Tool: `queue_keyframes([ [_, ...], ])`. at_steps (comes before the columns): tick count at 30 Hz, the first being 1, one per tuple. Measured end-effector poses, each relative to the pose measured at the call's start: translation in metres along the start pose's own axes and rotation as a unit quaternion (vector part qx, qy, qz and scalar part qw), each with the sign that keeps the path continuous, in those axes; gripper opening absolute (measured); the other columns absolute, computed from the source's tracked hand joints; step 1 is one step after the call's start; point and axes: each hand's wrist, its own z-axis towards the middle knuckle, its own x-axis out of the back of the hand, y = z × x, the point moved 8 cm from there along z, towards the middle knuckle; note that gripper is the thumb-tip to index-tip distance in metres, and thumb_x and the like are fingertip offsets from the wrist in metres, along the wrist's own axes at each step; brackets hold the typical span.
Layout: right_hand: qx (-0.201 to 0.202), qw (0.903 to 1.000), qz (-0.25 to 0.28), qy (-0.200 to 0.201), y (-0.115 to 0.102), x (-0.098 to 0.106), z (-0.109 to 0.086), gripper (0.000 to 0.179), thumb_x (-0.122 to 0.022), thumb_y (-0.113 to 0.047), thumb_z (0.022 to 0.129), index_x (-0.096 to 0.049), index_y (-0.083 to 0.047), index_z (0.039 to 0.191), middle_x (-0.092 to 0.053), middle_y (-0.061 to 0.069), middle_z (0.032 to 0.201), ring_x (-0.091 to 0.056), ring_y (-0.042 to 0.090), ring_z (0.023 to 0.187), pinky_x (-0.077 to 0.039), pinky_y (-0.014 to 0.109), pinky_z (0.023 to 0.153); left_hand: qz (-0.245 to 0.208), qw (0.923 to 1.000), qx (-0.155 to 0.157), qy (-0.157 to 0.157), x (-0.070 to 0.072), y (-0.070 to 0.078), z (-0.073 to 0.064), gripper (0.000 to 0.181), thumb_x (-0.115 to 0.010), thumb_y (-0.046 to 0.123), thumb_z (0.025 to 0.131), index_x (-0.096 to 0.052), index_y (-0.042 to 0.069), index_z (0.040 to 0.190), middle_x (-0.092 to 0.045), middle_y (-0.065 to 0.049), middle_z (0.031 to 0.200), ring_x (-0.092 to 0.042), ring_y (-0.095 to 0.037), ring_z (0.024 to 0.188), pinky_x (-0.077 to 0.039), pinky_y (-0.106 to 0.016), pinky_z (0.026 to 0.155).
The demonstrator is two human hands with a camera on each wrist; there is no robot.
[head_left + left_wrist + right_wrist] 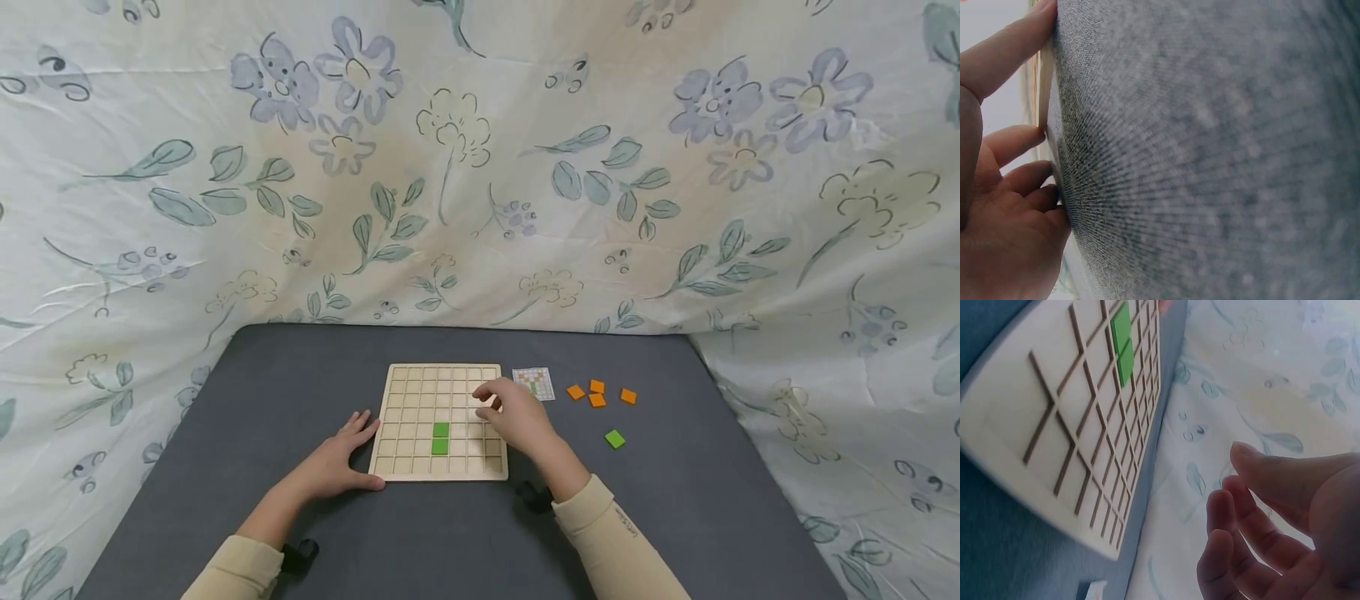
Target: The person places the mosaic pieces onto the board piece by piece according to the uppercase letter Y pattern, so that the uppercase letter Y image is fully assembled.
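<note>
A pale wooden grid board [405, 404] lies on the dark grey table. Two green square tiles [440, 438] sit in neighbouring cells, one behind the other, near its lower middle. My left hand [337, 461] rests at the board's left side, thumb at the near corner and fingers spread along the edge. Over the right part of the board hovers my right hand [519, 418], its fingers loosely bent. In the right wrist view, a gap shows between the thumb [1272, 478] and fingers, and I see nothing held there.
Right of the board lies a small printed grid card [533, 383]. Farther right are several loose orange tiles [597, 400] and one green tile [615, 438]. A floral cloth [450, 208] hangs behind the table's far edge.
</note>
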Motion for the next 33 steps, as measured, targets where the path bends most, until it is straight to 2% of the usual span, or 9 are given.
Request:
queue_keyframes([
  [6,-0.012,0.9996,0.005,0.027,0.014,0.018,-0.006,0.025,-0.076,-0.013,0.09,-0.074,-0.014,0.115,-0.069,0.002,0.105,-0.062,0.015,0.085,-0.051,0.029,0.065,-0.002,1.0,-0.001,0.005,0.0,0.001,-0.001,0.113,-0.087,0.053,0.072,-0.032,0.008,0.159,-0.019,-0.019,0.167,-0.011,-0.044,0.155,-0.023,-0.072,0.113],
  [14,-0.036,0.9971,0.01,0.067,0.036,0.041,-0.019,0.027,-0.078,-0.01,0.088,-0.074,-0.016,0.113,-0.071,0.002,0.109,-0.066,0.018,0.091,-0.055,0.032,0.068,-0.001,1.0,-0.003,0.005,0.0,0.001,0.0,0.112,-0.086,0.055,0.072,-0.031,0.01,0.159,-0.018,-0.018,0.168,-0.01,-0.043,0.155,-0.023,-0.072,0.113],
  [33,-0.077,0.9928,0.001,0.091,0.089,0.078,-0.047,0.032,-0.08,-0.011,0.086,-0.073,-0.01,0.117,-0.071,0.008,0.114,-0.068,0.026,0.096,-0.055,0.039,0.072,-0.007,0.9999,-0.008,0.003,0.0,0.0,0.0,0.112,-0.087,0.054,0.072,-0.032,0.009,0.159,-0.019,-0.019,0.167,-0.011,-0.044,0.155,-0.025,-0.071,0.113],
])
